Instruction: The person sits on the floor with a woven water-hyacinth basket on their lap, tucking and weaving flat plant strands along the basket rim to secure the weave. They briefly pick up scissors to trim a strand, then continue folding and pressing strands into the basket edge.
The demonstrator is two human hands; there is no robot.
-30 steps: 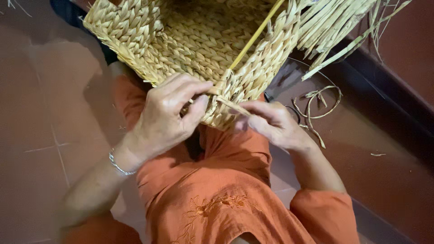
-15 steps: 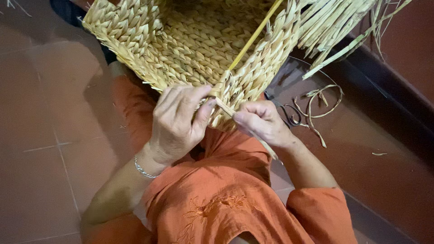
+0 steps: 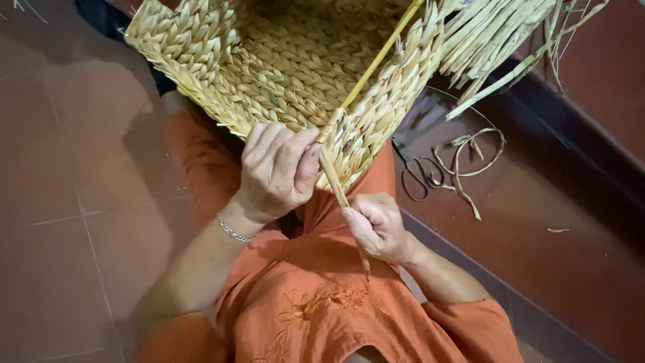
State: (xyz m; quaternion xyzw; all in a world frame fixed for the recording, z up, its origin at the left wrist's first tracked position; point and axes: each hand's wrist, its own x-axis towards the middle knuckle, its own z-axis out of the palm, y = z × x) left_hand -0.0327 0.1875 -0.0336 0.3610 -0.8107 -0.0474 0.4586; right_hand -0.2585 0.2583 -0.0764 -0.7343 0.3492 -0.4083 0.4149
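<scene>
While the right hand [image 3: 377,227] is closed around a dried fibre strand [image 3: 334,181] low over the lap, the strand is led up to the woven basket [image 3: 282,67] corner. Just above, the basket's near edge is pinched by the curled left hand [image 3: 277,171], touching the strand. Scissors [image 3: 416,176] are seen farther right on the floor [image 3: 54,202].

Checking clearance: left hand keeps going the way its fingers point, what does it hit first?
Likely the woven basket: the left hand already lies against its lower edge, fingers pointing up into the weave, beside the straw strand. Depth is unclear.
</scene>
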